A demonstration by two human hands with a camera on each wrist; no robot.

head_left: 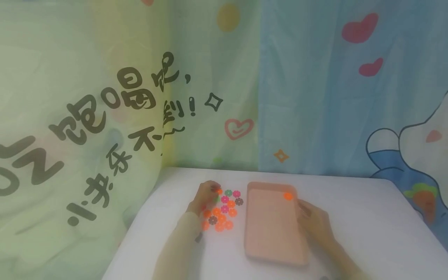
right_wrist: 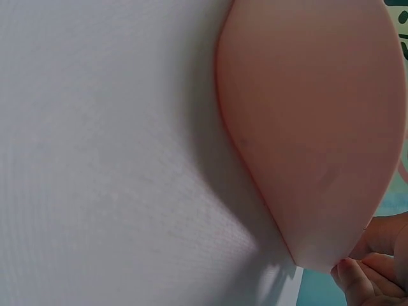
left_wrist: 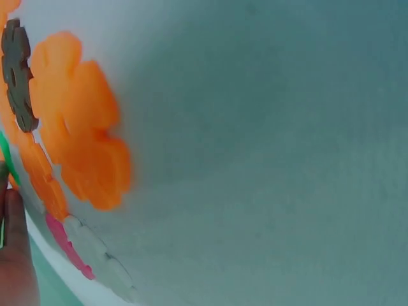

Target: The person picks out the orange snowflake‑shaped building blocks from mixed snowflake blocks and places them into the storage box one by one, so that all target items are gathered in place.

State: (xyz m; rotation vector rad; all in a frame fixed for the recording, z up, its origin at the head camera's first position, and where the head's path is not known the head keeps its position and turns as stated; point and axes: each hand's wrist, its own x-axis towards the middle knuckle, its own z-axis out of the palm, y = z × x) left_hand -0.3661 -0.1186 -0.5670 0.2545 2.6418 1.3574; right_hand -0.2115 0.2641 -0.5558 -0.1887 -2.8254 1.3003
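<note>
My left hand (head_left: 207, 194) is at the far left side of a group of flower-shaped pieces. Its fingertips are beside an orange flower piece (head_left: 219, 191); whether they pinch it is hidden. Only some fingers (left_wrist: 18, 248) show at the edge of the left wrist view, near green and orange pieces. A pink rectangular tray (head_left: 273, 229) lies right of the group, with one orange flower piece (head_left: 288, 196) in its far right corner. My right hand (head_left: 315, 221) holds the tray's right edge. In the right wrist view, thumb and fingers (right_wrist: 354, 280) pinch the rim.
Several more flower pieces, orange, magenta (head_left: 224, 209), brown (head_left: 212, 220) and green (head_left: 228, 193), lie on the white table (head_left: 360, 217), some overlapping. A printed curtain (head_left: 308, 97) hangs behind the table, and another (head_left: 70, 217) stands along its left side.
</note>
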